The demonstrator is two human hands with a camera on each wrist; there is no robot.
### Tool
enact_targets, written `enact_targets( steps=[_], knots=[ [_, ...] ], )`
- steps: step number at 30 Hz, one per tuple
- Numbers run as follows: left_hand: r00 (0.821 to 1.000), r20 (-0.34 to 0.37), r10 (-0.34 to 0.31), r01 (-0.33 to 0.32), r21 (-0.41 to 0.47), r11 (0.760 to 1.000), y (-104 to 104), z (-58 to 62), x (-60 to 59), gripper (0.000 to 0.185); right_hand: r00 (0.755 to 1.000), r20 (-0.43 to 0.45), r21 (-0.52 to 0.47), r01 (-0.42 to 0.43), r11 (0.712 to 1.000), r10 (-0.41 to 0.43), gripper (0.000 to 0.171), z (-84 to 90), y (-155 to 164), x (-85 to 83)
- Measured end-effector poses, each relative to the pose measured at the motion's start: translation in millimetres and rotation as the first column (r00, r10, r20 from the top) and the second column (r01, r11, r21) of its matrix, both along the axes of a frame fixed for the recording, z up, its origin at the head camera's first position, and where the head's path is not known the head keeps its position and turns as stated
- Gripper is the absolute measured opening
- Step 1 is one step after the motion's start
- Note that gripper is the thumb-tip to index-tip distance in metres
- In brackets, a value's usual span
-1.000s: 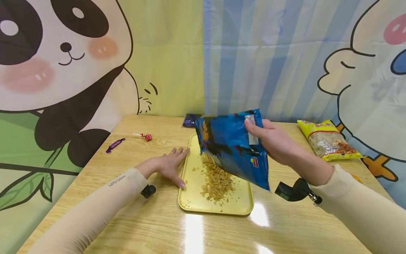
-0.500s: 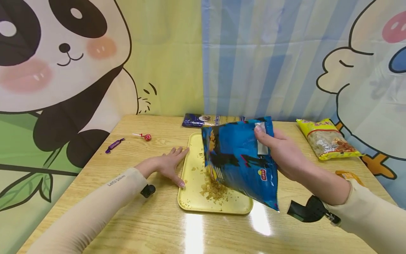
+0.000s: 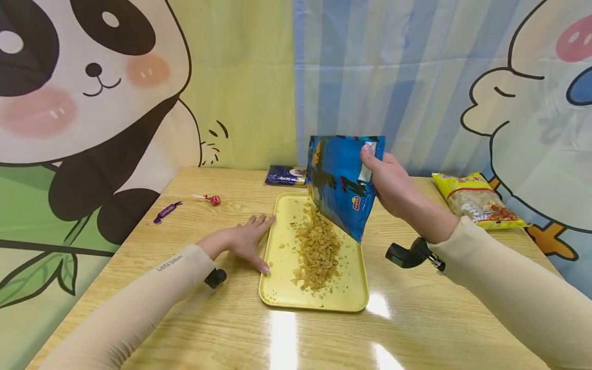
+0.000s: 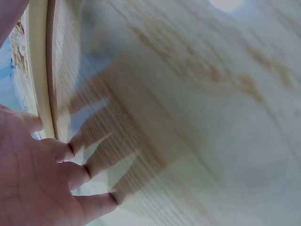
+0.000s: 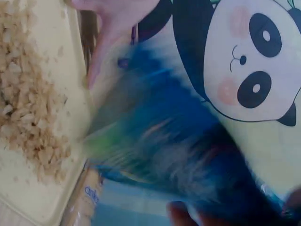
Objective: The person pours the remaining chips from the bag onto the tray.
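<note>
My right hand (image 3: 393, 180) pinches a blue chip bag (image 3: 344, 174) by its right edge, thumb on the near face. The bag hangs tilted above the far part of a yellow tray (image 3: 282, 282), its lower left end over a heap of crushed chips (image 3: 319, 252). In the right wrist view the bag (image 5: 160, 136) is blurred. Spread out, my left hand (image 3: 247, 244) lies at the tray's left edge, thumb at the rim. The left wrist view shows this hand's fingers (image 4: 96, 207) extended against the wood tabletop and tray side.
Left of the tray lie a purple wrapped candy (image 3: 167, 211) and a red lollipop (image 3: 213, 199). A dark blue packet (image 3: 283, 175) is behind the tray, partly covered by the chip bag. A yellow snack bag (image 3: 478, 203) sits at the back right.
The right hand first brought the chip bag down and to the right, then lifted it up and away toward the back. More of the chip heap shows now. My left hand stays put.
</note>
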State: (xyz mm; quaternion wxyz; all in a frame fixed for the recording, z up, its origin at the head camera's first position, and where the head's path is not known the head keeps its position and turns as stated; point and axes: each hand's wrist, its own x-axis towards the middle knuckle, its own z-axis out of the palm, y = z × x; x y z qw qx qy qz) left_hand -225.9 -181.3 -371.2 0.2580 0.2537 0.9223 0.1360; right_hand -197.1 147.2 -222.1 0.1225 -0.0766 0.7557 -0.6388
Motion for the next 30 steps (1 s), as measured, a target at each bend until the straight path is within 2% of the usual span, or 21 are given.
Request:
enact_targets(
  steps=[5, 9, 12, 19, 24, 30],
  knots=[
    [1.000, -0.005, -0.006, 0.006, -0.003, 1.000, -1, -2.5, -1.7, 0.138, 1.000, 0.008, 0.023, 0.030, 0.999, -0.030, 0.054, -2.6, -18, -12.3],
    [1.000, -0.008, -0.006, 0.006, -0.001, 1.000, -1, -2.9, -2.4, 0.139, 1.000, 0.016, 0.041, -0.015, 0.999, 0.014, 0.058, -1.2, -29, -10.8],
    [1.000, -0.008, -0.005, 0.005, -0.001, 1.000, -1, -2.3, -2.4, 0.139, 0.997, 0.013, 0.031, -0.076, 0.997, 0.075, 0.060, -0.3, -34, -2.8],
    [1.000, -0.001, -0.003, 0.003, 0.003, 1.000, -1, -0.9, -1.4, 0.138, 0.998, 0.044, 0.054, -0.041, 0.998, 0.039, 0.060, -4.3, -38, 27.0],
    [1.000, -0.004, 0.003, -0.003, 0.005, 1.000, -1, -1.3, -1.3, 0.138, 0.992, 0.079, 0.051, -0.103, 0.993, 0.098, 0.056, -5.1, -32, 45.2],
    [1.000, 0.009, 0.009, -0.009, -0.003, 1.000, -1, -1.6, -2.1, 0.136, 0.985, 0.123, 0.069, -0.130, 0.989, 0.121, 0.058, -7.2, -22, 60.4]
  ],
)
